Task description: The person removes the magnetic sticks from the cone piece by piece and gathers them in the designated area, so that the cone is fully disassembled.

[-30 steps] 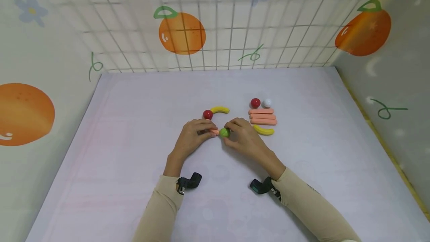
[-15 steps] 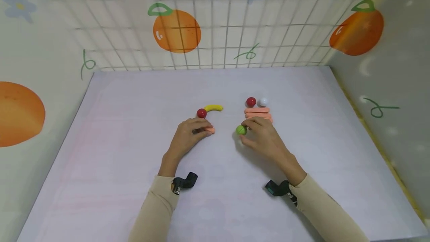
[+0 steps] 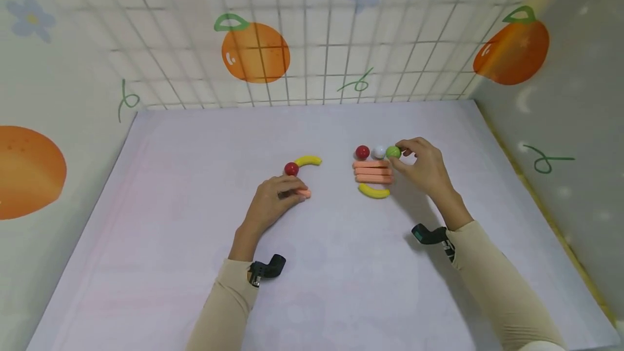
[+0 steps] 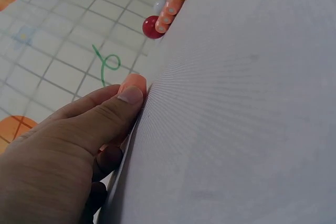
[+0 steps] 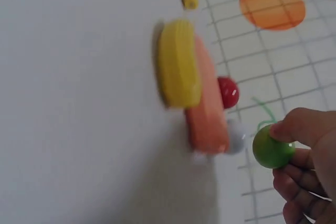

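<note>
My right hand [image 3: 426, 167] pinches a green ball [image 5: 270, 148] between thumb and fingers, just right of a white ball [image 3: 378, 151]. A red ball [image 3: 362, 152] sits left of the white one. Below them lie several pink sausage-like sticks [image 3: 372, 171] in a stack of rows, with a yellow toy banana [image 3: 374, 192] under these. At the left, my left hand [image 3: 273, 199] rests on the table, holding another pink stick [image 4: 134, 82] between thumb and fingers; most of that stick is hidden. Directly above that hand are a second red ball [image 3: 291, 169] and a second toy banana [image 3: 309, 161].
A pale cloth-covered table [image 3: 312, 275] lies under everything. Behind it rises a white grid-patterned backdrop [image 3: 312, 31] printed with oranges. A grey side wall [image 3: 575, 123] borders the right. Each wrist wears a black camera mount [image 3: 270, 267].
My right hand has carried the green ball away from the left hand's stick, rightward and then up beside the white ball. The left hand has stayed on its pink stick.
</note>
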{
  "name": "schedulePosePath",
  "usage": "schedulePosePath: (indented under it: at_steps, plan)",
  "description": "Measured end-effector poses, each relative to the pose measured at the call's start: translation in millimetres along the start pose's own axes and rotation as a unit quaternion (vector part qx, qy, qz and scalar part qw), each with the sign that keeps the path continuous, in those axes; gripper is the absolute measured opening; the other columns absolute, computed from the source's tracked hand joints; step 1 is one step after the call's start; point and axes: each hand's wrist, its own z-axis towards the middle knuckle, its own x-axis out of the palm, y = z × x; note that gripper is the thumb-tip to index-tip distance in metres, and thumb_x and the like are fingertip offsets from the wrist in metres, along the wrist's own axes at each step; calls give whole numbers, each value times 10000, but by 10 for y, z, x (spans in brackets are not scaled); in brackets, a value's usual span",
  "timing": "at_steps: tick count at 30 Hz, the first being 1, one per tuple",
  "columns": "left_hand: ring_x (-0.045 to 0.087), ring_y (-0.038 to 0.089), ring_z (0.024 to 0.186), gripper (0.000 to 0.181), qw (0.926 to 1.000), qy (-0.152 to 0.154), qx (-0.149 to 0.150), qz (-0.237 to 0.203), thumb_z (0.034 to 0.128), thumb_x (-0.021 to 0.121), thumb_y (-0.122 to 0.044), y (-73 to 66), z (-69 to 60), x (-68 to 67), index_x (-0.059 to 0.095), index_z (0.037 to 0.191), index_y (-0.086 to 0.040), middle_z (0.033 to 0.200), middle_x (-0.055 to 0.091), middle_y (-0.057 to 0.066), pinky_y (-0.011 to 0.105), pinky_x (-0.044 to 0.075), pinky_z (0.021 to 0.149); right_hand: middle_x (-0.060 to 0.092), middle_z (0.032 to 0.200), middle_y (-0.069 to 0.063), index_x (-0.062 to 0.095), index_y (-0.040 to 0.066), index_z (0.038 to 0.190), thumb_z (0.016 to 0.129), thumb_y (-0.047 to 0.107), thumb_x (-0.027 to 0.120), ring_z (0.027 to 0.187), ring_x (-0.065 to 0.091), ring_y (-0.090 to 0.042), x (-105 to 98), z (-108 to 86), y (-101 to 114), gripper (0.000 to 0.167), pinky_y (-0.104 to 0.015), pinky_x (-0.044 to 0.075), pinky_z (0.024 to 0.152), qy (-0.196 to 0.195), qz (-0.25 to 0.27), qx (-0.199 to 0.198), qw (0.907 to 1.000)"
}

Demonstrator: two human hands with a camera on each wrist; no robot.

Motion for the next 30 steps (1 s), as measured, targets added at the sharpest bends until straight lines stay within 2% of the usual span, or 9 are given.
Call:
schedulePosePath:
  at_steps: [9,15,19,23,26,28,30]
  plan:
    - [569,118,1167,247,9999,13,-106,4,853,815,-247,13,-13,33,779,1094,-290,1203,671,-114,370,470,945,604,1135,-169,657,-17,1216,902,189,746,1022,577,-333,111,138,-259,386,-475,472,826,485,-134,753,9959]
    - [574,114,1157,241,9999,-36,-8,110,849,818,-249,-3,16,9,780,1083,-296,1188,676,-123,370,464,944,584,1174,-176,637,-14,1244,920,206,724,1056,573,-347,158,193,-291,401,-490,487,826,688,-180,882,9936]
    - [575,126,1163,244,9999,-15,59,135,851,817,-250,-11,20,22,778,1088,-288,1192,677,-114,384,460,957,556,1216,-178,601,-15,1281,924,237,728,1081,573,-352,144,176,-288,455,-510,461,884,737,-336,983,9919]
    - [580,127,1152,245,9998,-19,118,152,848,818,-233,-14,24,21,780,1086,-272,1182,681,-112,383,457,962,533,1221,-185,572,-22,1307,933,240,719,1083,562,-356,106,131,-233,480,-530,419,904,498,-237,929,9941]
    - [593,117,1090,267,9996,-58,186,201,847,822,-224,0,25,11,775,1107,-258,1193,674,-110,363,470,924,564,1163,-192,609,-37,1255,949,167,680,1056,560,-358,83,69,-120,375,-524,424,885,192,70,630,9978]
    - [593,123,1025,308,9992,-237,277,187,848,825,-228,10,33,14,761,1149,-224,1238,641,-94,345,481,881,592,1124,-177,642,-33,1207,951,119,659,1034,567,-347,83,2,-20,298,-514,429,885,71,237,407,9989]
    - [578,135,958,312,9978,-582,273,159,882,794,-235,15,37,8,737,1186,-195,1267,594,-85,326,485,823,617,1089,-168,666,-31,1160,943,61,647,1003,582,-341,91,-75,89,237,-520,421,896,9,316,110,9994]
